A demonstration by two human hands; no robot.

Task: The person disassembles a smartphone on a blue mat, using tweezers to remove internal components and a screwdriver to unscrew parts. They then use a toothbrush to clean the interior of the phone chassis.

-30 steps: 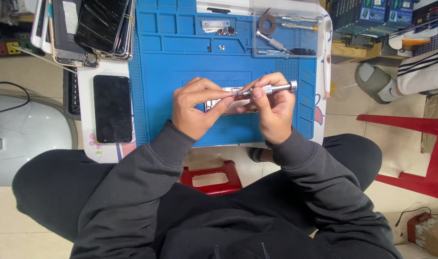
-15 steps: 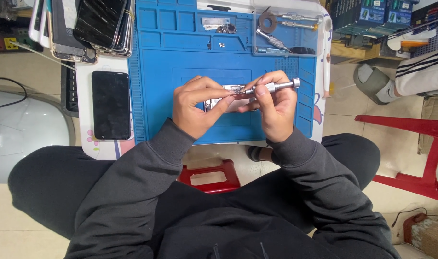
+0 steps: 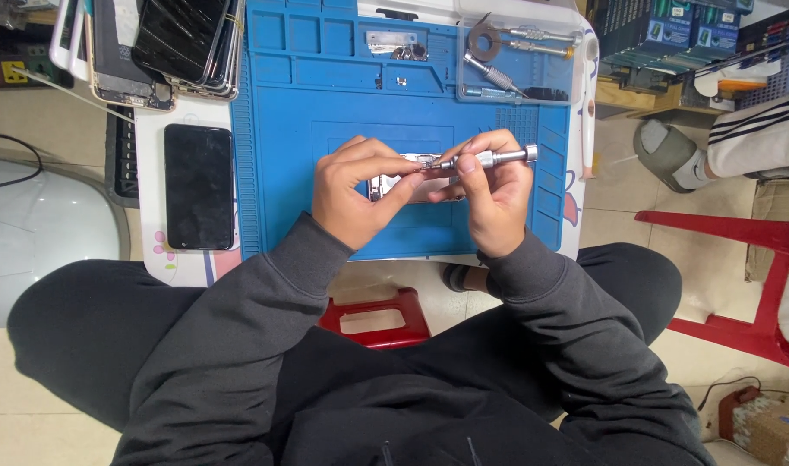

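Head view: your right hand [image 3: 496, 200] pinches the screwdriver [image 3: 489, 159], tip pointing left into the phone [image 3: 401, 181] your left hand [image 3: 353, 190] grips.

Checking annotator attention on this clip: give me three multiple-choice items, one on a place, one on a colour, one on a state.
1. Where does the black phone lie?
A. On the white table edge, left of the blue mat
B. In the mat's top tray
C. On the red stool

2. What colour is the work mat?
A. Green
B. Blue
C. Grey

3. What is the right hand doing?
A. Resting flat and empty
B. Holding a silver screwdriver
C. Gripping the black phone

Answers:
1. A: the phone lies screen up beside the mat's left edge.
2. B: the mat is blue all over.
3. B: the fingers pinch the silver screwdriver, its tip at the small metal part that the left hand holds.
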